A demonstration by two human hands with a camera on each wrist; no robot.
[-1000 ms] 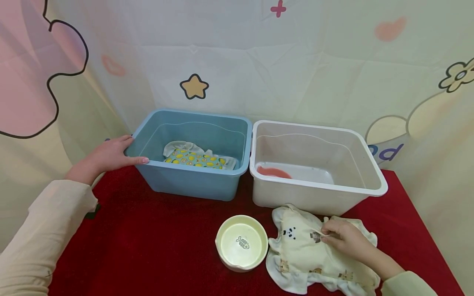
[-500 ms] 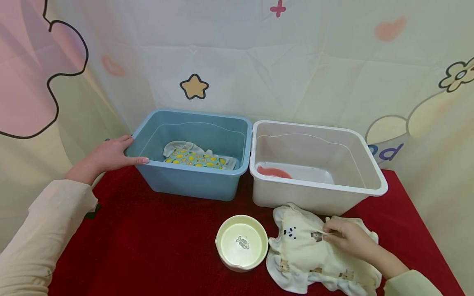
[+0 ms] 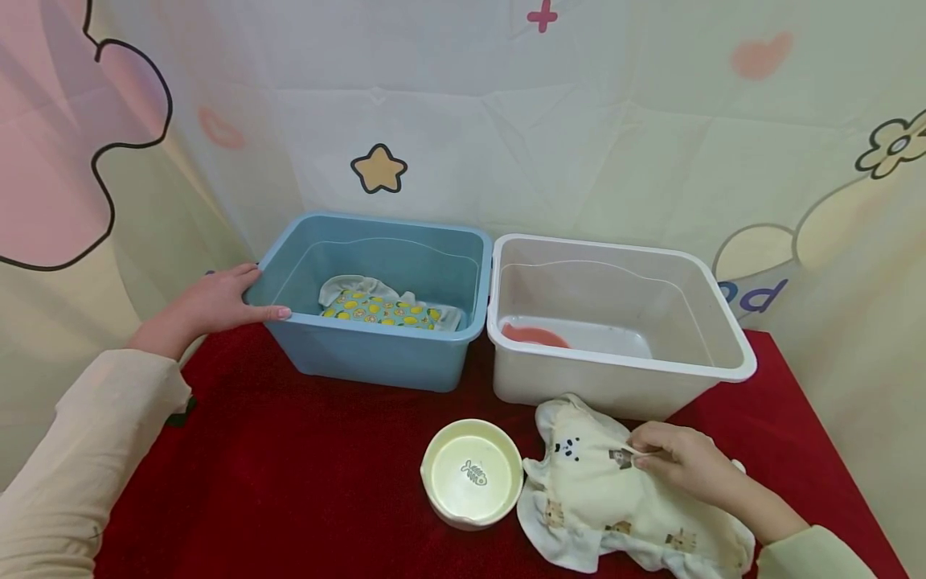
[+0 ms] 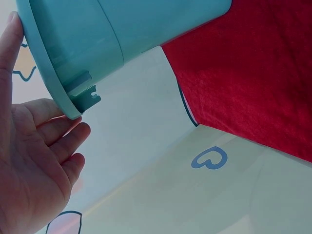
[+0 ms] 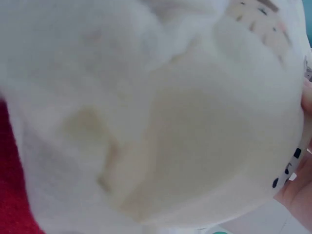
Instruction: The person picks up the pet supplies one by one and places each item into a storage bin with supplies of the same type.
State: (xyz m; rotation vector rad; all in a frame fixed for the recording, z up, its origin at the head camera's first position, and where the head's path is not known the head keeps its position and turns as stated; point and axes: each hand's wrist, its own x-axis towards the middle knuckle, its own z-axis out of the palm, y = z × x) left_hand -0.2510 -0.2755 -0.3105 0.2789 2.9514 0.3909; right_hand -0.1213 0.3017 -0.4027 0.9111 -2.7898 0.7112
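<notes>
My right hand (image 3: 687,462) pinches a fold in the top of a cream pillow (image 3: 600,498) with ruffled edges and small animal prints. In the right wrist view the pillow (image 5: 204,131) fills most of the picture, and part of my hand (image 5: 297,190) shows at the right edge. My left hand (image 3: 217,301) rests on the left corner of a blue bin (image 3: 376,354), thumb along its front rim. The left wrist view has the fingers of this hand (image 4: 39,151) loosely against the rim. Inside the bin lies a lemon-print pillow (image 3: 383,310) with white ruffles.
A white bin (image 3: 593,386) stands right beside the blue one, with a coral-red object (image 3: 535,336) inside. Left of the cream pillow sits a pale yellow bowl (image 3: 473,474) with a fishbone print. Red cloth (image 3: 289,474) covers the table; a printed curtain (image 3: 463,145) hangs behind.
My right hand has shifted slightly right, and the pinched pillow has moved with it, its right side drawn further right and up. My left hand has stayed on the blue bin.
</notes>
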